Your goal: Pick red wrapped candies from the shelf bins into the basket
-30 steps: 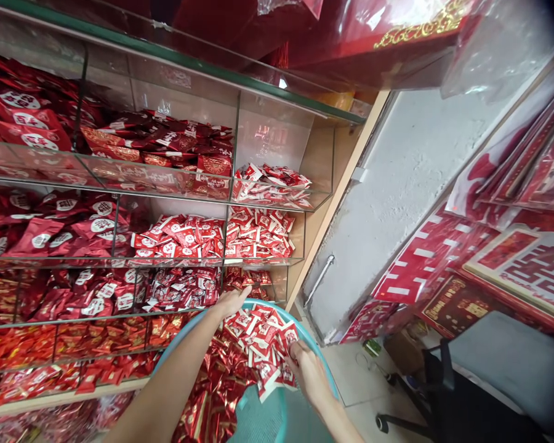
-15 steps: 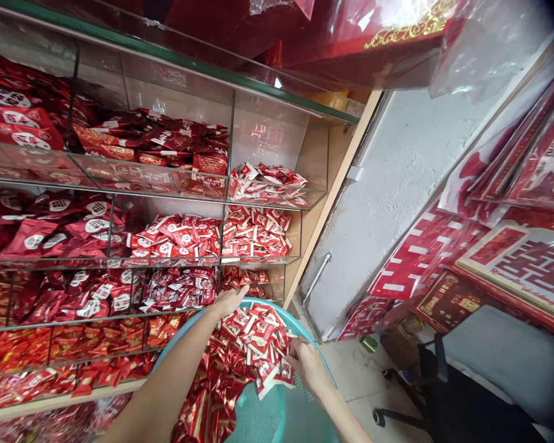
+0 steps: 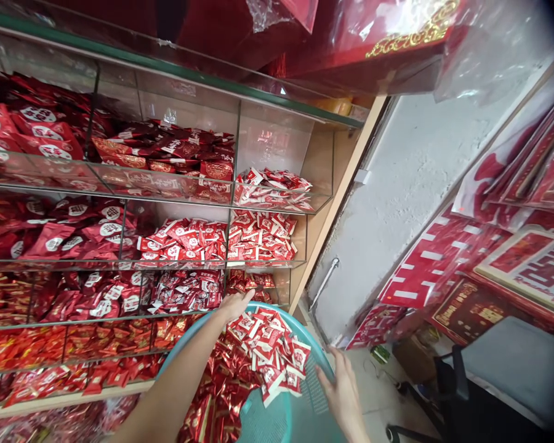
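Note:
A teal plastic basket [image 3: 312,337] stands in front of me. Small red-and-white candy packets [image 3: 270,344] are heaped at its far side, and shiny dark-red foil packets [image 3: 221,381] fill its left part. At the far rim, my left hand [image 3: 233,307] is closed on the basket's edge, with most of its fingers hidden. My right hand [image 3: 341,386] hovers over the basket's right side, thumb and fingers apart, holding nothing. It is a little to the right of the red-and-white packets.
Ahead and left, glass-divided shelves [image 3: 189,266] hold several kinds of red candy packets. Boxes in clear plastic [image 3: 397,52] overhang from above. A black-and-grey chair [image 3: 489,394] stands at lower right, below red decorations [image 3: 420,258] along the wall.
My right hand has left the red-and-white packets, moved right and opened its fingers. My left hand stays at the basket rim. The view has shifted slightly.

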`<control>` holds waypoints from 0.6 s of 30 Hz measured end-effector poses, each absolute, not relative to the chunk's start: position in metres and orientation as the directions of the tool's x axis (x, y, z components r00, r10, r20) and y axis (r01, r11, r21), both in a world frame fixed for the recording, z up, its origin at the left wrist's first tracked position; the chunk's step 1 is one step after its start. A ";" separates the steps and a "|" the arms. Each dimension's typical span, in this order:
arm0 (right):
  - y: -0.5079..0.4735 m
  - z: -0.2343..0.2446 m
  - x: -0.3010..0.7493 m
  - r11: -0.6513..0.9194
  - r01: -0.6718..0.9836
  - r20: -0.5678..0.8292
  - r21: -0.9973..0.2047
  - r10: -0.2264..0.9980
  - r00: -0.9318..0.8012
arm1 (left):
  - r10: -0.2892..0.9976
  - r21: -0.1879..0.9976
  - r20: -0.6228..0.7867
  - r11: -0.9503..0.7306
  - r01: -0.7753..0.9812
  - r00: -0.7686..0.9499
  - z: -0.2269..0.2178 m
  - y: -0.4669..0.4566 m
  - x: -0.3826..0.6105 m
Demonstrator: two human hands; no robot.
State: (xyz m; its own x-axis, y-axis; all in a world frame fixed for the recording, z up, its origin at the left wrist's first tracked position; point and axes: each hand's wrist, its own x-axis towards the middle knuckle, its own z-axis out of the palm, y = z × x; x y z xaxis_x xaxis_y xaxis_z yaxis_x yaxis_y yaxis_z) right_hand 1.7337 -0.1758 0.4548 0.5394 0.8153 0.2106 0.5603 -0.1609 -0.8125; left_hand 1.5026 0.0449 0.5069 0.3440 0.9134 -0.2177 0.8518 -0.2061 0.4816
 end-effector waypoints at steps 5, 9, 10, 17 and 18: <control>-0.189 0.432 1.745 -0.193 0.014 -0.168 -0.981 0.885 0.434 | 0.922 0.491 -0.201 -0.198 0.848 0.331 0.504 0.045 1.503; -0.200 0.439 1.737 -0.170 -0.113 -0.204 -0.979 0.836 0.510 | 0.929 0.506 -0.190 -0.186 0.842 0.319 0.503 0.042 1.504; -0.201 0.442 1.735 -0.170 -0.124 -0.210 -0.978 0.824 0.527 | 0.929 0.508 -0.182 -0.191 0.840 0.321 0.504 0.041 1.504; -0.208 0.455 1.744 -0.187 -0.076 -0.200 -0.979 0.850 0.487 | 0.939 0.480 -0.157 -0.198 0.855 0.306 0.510 0.026 1.505; -0.210 0.455 1.745 -0.186 -0.079 -0.201 -0.979 0.853 0.481 | 0.942 0.474 -0.147 -0.200 0.858 0.301 0.511 0.023 1.505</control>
State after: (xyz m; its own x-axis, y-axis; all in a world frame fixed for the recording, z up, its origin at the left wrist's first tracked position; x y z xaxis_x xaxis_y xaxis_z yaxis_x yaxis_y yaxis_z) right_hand 1.7453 -0.2097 0.4548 0.4813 0.8531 -0.2012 -0.0793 -0.1862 -0.9793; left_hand 1.5045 0.0234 0.5107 0.3008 0.9423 -0.1470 0.8577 -0.1998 0.4738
